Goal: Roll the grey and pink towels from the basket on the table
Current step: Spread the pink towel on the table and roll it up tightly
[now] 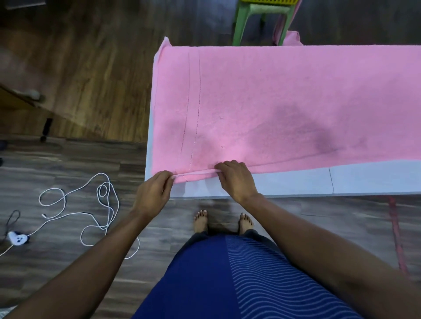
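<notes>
A pink towel [284,102] lies spread flat over most of the white table [296,182], running off the right edge of the view. My left hand [155,193] pinches the towel's near left corner at the table's corner. My right hand [234,177] grips the same near edge a little to the right, fingers curled over the hem. The edge between my hands is lifted into a thin fold. No grey towel is in view. The yellow basket [268,1] is only just visible at the top edge.
A green stool [259,18] stands beyond the table's far side, carrying the yellow basket, with pink cloth [292,36] hanging beside it. A white cable [98,205] and a plug lie on the wooden floor to the left. My bare feet [223,222] stand at the table's near edge.
</notes>
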A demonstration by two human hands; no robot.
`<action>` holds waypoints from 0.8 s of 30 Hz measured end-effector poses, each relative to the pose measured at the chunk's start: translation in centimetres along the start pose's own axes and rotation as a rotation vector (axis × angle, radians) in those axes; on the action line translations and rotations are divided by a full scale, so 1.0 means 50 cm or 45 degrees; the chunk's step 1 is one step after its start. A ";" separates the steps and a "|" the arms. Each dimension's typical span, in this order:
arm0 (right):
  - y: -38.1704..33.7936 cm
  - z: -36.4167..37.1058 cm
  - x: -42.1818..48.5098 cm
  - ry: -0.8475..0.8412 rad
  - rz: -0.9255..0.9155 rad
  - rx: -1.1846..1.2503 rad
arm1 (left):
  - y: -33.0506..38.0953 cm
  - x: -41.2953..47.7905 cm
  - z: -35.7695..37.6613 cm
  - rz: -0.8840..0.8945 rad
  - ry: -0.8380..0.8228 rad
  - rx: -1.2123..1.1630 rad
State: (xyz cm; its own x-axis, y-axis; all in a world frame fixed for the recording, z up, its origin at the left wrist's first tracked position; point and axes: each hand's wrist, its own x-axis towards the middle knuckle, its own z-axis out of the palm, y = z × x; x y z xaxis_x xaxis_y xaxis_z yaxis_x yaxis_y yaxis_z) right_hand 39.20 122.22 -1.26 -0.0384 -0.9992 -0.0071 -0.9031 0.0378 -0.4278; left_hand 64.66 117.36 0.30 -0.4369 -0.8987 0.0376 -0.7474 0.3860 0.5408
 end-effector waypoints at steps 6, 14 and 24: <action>-0.013 -0.001 -0.015 0.023 0.104 -0.039 | -0.023 0.011 -0.020 0.316 -0.061 0.173; 0.056 -0.044 -0.020 0.297 0.392 -0.178 | -0.028 -0.010 -0.019 0.446 -0.083 0.178; 0.063 -0.040 -0.082 0.067 0.424 -0.050 | -0.011 0.014 0.042 0.114 -0.049 0.387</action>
State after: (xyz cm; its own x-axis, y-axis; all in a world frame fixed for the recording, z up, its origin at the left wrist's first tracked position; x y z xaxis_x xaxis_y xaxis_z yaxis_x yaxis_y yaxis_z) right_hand 35.64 126.46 -0.76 -0.3549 -0.9302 -0.0935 -0.8531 0.3632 -0.3745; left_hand 63.71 116.96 -1.74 -0.5222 -0.8519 0.0391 -0.8177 0.5132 0.2607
